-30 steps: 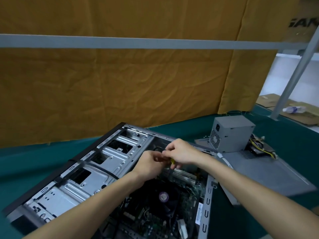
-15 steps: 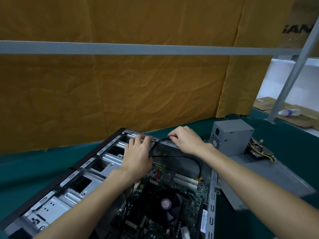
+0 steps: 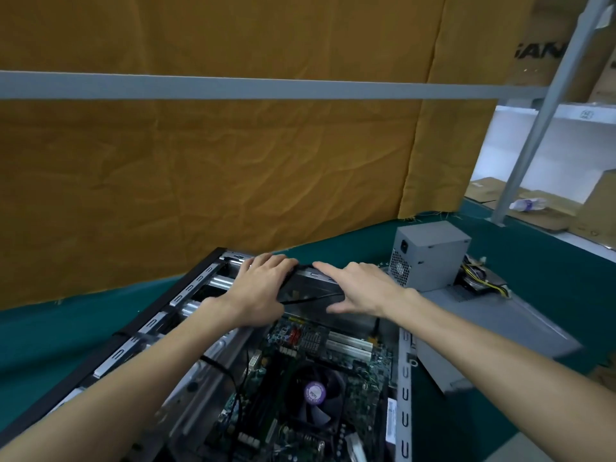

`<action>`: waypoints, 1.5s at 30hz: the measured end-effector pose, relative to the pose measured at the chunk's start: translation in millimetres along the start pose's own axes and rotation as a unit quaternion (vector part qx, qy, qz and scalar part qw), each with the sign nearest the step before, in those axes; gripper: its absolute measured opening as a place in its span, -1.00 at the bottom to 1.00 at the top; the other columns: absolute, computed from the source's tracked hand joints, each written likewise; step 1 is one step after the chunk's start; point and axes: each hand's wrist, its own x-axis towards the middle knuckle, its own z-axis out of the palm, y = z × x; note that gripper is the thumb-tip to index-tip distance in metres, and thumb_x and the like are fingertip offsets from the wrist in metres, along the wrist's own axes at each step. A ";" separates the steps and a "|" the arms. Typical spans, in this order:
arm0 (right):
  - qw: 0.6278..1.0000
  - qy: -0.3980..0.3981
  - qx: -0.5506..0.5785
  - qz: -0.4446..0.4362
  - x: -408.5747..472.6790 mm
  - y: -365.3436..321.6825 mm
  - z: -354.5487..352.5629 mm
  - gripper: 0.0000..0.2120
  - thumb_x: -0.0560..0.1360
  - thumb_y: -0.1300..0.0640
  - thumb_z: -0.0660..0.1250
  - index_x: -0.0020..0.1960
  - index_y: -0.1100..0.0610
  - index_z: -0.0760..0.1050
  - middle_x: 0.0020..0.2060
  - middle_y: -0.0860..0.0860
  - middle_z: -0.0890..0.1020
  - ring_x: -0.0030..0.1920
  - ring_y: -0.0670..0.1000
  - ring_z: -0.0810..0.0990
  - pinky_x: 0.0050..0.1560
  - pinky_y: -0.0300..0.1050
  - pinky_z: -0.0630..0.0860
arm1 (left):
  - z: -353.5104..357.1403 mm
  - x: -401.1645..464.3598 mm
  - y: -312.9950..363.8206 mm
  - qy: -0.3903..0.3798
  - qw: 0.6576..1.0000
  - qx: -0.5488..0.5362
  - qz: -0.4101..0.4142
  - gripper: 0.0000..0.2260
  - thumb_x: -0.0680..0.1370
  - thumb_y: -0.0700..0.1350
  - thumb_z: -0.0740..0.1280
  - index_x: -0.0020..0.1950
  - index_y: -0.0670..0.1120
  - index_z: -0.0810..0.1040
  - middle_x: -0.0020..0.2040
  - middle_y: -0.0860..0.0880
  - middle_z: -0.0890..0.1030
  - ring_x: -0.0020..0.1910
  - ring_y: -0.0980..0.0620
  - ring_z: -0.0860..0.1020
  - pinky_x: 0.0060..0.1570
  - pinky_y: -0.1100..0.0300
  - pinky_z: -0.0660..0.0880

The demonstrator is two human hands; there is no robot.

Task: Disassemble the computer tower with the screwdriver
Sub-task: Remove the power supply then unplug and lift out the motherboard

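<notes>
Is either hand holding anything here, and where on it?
The left hand grips the black cable near its upper bend at the case's far edge. The right hand lies flat on that edge, fingers straight, holding nothing. No screwdriver shows.

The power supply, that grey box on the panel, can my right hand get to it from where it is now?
Probably yes. The right hand rests on the far edge of the computer tower, and the power supply stands just to its right on the grey side panel, with nothing visible between them.
</notes>
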 end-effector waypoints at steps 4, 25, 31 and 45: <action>0.999 0.015 0.043 -0.015 13.4 4.2 1.2 -0.24 0.55 0.03 0.46 0.62 -0.11 0.14 -0.05 0.15 0.70 -0.13 0.17 0.65 -0.21 -0.12 0.40 | -3.8 -3.3 -5.9 0.008 1.000 -0.005 -0.010 -0.16 0.33 -0.14 0.36 0.60 0.01 0.16 0.55 -0.02 0.29 0.52 -0.15 0.17 0.49 -0.07 0.21; 0.993 -0.086 0.006 0.079 28.0 -0.8 -16.6 -0.85 0.59 0.07 0.38 0.00 0.11 0.43 -0.10 0.06 0.58 -0.04 0.18 0.59 -0.13 0.01 0.43 | -4.2 -39.6 -21.3 0.029 0.993 0.012 -0.110 -0.24 0.41 -0.09 0.38 0.57 -0.13 0.17 0.47 -0.10 0.34 0.42 -0.21 0.19 0.42 0.01 0.27; 0.995 -0.010 0.040 0.087 25.5 -5.9 -9.5 -0.76 0.50 0.01 0.45 0.09 0.08 0.53 -0.08 0.05 0.64 -0.02 0.16 0.62 -0.12 0.00 0.47 | -9.2 -59.5 -0.3 0.062 0.992 0.039 -0.108 -0.33 0.48 -0.17 0.32 0.57 -0.15 0.19 0.48 -0.14 0.28 0.44 -0.22 0.23 0.41 0.00 0.29; 0.874 0.103 0.435 0.190 3.4 2.3 5.3 -0.74 0.66 0.03 0.14 0.09 -0.05 0.62 -0.12 -0.04 0.68 -0.17 0.04 0.62 -0.18 -0.05 0.48 | 64.3 29.2 80.1 -0.131 0.978 -0.139 -0.085 -0.75 0.63 0.01 0.23 0.13 -0.15 0.54 0.15 -0.20 0.60 0.14 -0.25 0.54 0.05 -0.03 0.49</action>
